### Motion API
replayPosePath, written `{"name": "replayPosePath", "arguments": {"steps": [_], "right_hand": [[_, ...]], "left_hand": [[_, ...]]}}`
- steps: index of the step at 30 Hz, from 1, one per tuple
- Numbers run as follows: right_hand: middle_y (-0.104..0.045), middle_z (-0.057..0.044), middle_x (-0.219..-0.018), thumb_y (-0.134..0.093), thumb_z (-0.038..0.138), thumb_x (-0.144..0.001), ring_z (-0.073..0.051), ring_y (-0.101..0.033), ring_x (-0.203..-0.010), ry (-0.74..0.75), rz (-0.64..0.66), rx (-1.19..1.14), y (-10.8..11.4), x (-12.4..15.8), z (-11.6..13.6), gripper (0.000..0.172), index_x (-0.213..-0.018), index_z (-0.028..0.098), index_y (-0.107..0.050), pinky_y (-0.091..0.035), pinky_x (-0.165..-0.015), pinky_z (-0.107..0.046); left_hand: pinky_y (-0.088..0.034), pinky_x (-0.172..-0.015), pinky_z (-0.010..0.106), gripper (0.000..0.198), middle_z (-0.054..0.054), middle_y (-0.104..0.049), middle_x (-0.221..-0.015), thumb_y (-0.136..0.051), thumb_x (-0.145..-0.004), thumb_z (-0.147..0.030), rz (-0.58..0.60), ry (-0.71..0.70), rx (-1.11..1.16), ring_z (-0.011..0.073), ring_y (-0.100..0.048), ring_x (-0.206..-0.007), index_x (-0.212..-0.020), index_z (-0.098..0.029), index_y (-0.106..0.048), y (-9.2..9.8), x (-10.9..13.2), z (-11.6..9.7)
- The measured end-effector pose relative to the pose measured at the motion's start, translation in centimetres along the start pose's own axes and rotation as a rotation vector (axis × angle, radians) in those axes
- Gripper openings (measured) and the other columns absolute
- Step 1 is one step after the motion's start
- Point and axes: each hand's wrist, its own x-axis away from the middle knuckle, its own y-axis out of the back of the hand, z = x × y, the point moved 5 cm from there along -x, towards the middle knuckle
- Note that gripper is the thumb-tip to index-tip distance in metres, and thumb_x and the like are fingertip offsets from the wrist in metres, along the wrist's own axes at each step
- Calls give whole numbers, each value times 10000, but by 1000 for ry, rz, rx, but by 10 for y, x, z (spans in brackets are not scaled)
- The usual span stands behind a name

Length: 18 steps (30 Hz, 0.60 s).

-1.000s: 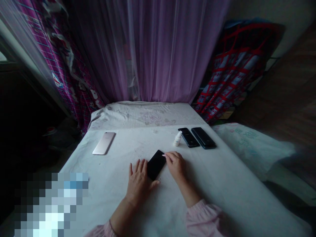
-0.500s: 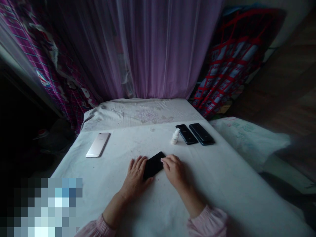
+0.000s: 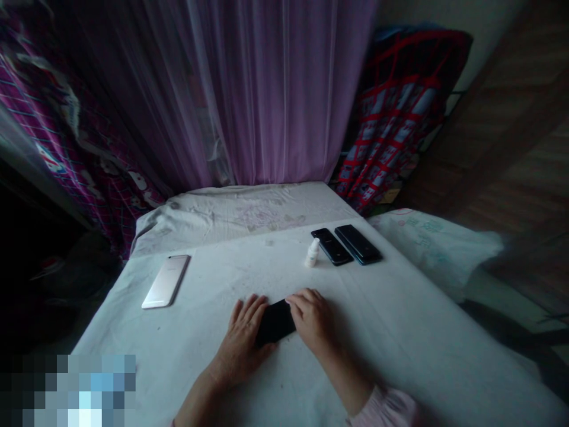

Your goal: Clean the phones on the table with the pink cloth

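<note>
Black phone (image 3: 278,322), one: lies flat on white tablecloth (image 3: 231,273), between our hands. Left hand (image 3: 244,332): ours, palm down at phone's left end, fingers slightly apart, thumb spread toward near edge. Right hand (image 3: 312,320): ours, fingers drawn together at phone's right end; small pale spot at tips, too small for us to identify. Beyond, we count white bottle (image 3: 312,256), upright; dark phone (image 3: 333,247) just beside it; thicker dark phone-shaped item (image 3: 358,244). Well left: pale phone (image 3: 167,281).
</note>
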Motion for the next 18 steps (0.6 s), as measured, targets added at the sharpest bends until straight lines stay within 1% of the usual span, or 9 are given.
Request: {"name": "replayPosePath", "arguments": {"steps": [3, 5, 7, 10, 15, 17, 18], "right_hand": [[-672, -28, -837, -566, 85, -822, -178, -571, -827, -53, 2, 6, -3, -17, -17, 228, -852, 244, -727, -429, -740, -276], [-676, -27, -835, -560, 71, -810, -176, -581, -824, -58, 8, -20, -7, -24, -22, 241, -834, 243, -728, -440, -742, -273], [-674, -29, -829, -552, 68, -808, -178, -585, -818, -47, -5, -59, -8, -24, -24, 245, -827, 239, -727, -454, -744, -278], [-661, -38, -825, -528, 77, -824, -177, -583, -811, 7, -30, -127, -4, -10, -24, 254, -852, 234, -726, -475, -744, -285], [-640, -46, -830, -492, 116, -877, -165, -589, -798, 49, -25, -210, 14, 30, -27, 253, -915, 229, -716, -491, -721, -279], [-637, -44, -833, -498, 114, -876, -163, -591, -798, 46, 0, -208, 17, 35, -27, 245, -913, 225, -713, -490, -717, -274], [-637, -43, -834, -503, 106, -870, -163, -593, -797, 46, 9, -206, 16, 33, -27, 244, -908, 223, -713, -489, -717, -272]], "left_hand": [[-235, -1123, 569, 668, 157, -416, -1464, -517, -893, -491, 3, -15, -5, 316, -303, -1391, -1433, -162, -302, 3, -1, -2], [-234, -1125, 565, 656, 154, -426, -1457, -522, -891, -483, 0, -5, -7, 315, -317, -1385, -1429, -172, -313, 5, -2, -3], [-239, -1125, 566, 641, 151, -431, -1455, -530, -887, -464, -4, 11, -9, 315, -325, -1381, -1421, -174, -327, 7, -2, -5], [-250, -1120, 574, 628, 150, -434, -1453, -537, -881, -452, -12, 18, -9, 319, -331, -1377, -1408, -170, -344, 10, -3, -9], [-249, -1124, 570, 628, 144, -429, -1457, -540, -879, -432, -24, 20, -5, 317, -329, -1378, -1410, -162, -339, 12, -3, -11], [-239, -1129, 567, 633, 141, -421, -1463, -532, -886, -434, -15, 18, -5, 313, -318, -1384, -1417, -158, -324, 11, -3, -10], [-235, -1130, 567, 633, 141, -422, -1463, -525, -891, -437, -8, 13, -5, 312, -315, -1385, -1419, -158, -317, 11, -3, -10]]}}
